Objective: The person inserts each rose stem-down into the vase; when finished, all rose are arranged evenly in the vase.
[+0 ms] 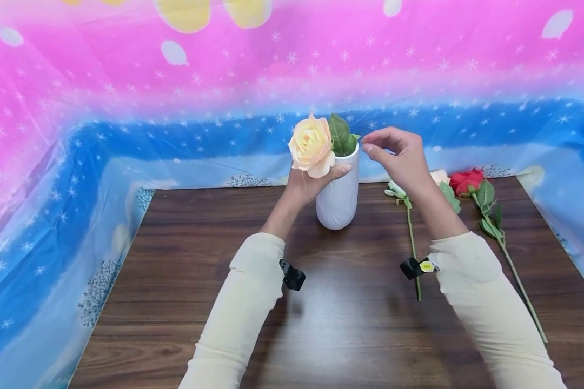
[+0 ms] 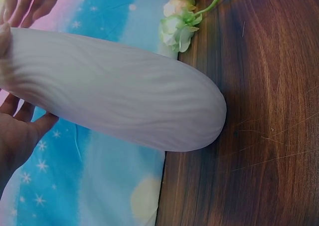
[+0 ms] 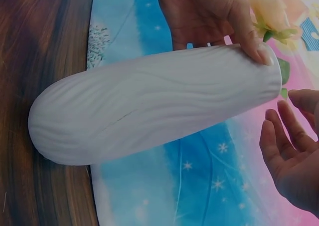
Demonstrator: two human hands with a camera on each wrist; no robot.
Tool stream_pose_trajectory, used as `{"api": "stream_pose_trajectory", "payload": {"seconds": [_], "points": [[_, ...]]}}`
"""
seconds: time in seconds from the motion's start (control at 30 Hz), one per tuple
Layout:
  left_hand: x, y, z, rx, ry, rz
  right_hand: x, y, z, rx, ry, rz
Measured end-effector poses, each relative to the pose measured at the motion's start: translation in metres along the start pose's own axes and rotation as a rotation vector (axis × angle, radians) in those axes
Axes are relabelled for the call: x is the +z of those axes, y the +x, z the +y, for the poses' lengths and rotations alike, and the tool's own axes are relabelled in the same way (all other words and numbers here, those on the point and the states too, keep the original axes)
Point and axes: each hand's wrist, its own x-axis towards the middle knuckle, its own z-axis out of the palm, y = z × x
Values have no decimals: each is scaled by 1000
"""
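Observation:
A white vase (image 1: 337, 194) with wavy ridges stands on the table. My left hand (image 1: 307, 183) grips it near the rim, thumb across the front, as the right wrist view also shows. A pale peach rose (image 1: 311, 145) leans out over the left side of the vase, its head above my left hand. Green leaves (image 1: 340, 135) rise from the mouth. By the right side of the rim is my right hand (image 1: 403, 156), its thumb and index fingertips close to a leaf tip. Its fingers are loosely bent, and nothing clearly shows between them.
To the right lie a red rose (image 1: 466, 181) with a long stem, a pale rose (image 1: 440, 176) and a whitish-green flower (image 1: 396, 189). The brown wooden table (image 1: 199, 270) ends at a pink and blue snowflake cloth (image 1: 214, 135) behind.

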Motion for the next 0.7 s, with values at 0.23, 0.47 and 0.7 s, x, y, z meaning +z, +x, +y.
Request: {"api": "stream_pose_trajectory", "payload": {"seconds": [0.23,0.47,0.7], "points": [[0,0,0,-11,42,-5,-12,-16,3,38,39,-13],[1,0,-1,-2,10,6,-28,-32,10,62,202,-19],[1,0,-1,-9,0,12,-45,-45,23,97,338,8]]}}
